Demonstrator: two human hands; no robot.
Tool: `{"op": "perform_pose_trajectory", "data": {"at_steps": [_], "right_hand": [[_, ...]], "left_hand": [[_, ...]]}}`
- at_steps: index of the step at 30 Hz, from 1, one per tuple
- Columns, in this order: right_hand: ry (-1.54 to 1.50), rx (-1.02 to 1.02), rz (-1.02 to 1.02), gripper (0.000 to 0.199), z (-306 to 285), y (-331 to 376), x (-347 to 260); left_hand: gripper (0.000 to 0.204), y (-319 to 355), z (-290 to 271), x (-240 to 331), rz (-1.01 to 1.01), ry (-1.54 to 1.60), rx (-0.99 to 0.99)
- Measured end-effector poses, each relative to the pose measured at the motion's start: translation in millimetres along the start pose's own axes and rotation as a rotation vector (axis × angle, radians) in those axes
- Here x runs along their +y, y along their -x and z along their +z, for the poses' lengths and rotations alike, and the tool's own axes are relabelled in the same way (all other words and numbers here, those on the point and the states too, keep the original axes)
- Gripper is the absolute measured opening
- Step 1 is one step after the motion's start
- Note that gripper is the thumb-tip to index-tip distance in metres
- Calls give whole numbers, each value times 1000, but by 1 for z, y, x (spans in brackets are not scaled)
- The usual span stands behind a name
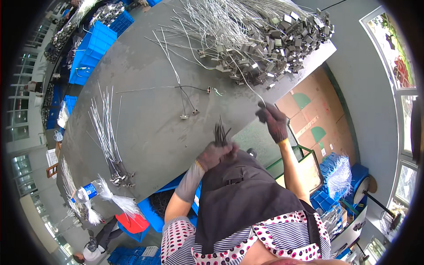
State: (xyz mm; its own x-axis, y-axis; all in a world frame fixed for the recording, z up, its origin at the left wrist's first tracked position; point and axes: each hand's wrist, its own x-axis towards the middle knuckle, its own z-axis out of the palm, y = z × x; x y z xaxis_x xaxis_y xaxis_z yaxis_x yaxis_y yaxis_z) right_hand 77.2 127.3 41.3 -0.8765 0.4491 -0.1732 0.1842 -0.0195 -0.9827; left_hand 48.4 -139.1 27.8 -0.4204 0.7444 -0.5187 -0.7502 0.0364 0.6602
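Both hands wear dark grey work gloves. At the near edge of the table (145,132), my left hand (216,154) is closed around a bundle of short dark wires (220,134) whose ends point up. To its right, my right hand (273,119) has its fingers closed at the end of a pale thin wire (250,84), which runs up toward a large heap of wires with metal block ends (269,48). Nearby lie a few loose wires with small metal blocks (184,117); one bears a dark end block (208,90).
A smaller bundle of silver wires (106,132) lies to the left. Farther left is a clear plastic bottle (88,191) among white wire bunches. Blue crates (92,53) stand beyond the table, and a red stool (133,223) is below. Flattened cardboard (329,115) lies at right.
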Motion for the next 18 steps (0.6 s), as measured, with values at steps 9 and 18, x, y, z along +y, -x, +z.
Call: {"op": "perform_pose_trajectory", "data": {"at_steps": [9,18], "right_hand": [[188,-265,508,35,-104,172,55],[465,-253,362,23,-182,304,168]], "left_hand": [[29,-146,44,10,195,473,59],[24,-143,18,33,382,529,143]]}}
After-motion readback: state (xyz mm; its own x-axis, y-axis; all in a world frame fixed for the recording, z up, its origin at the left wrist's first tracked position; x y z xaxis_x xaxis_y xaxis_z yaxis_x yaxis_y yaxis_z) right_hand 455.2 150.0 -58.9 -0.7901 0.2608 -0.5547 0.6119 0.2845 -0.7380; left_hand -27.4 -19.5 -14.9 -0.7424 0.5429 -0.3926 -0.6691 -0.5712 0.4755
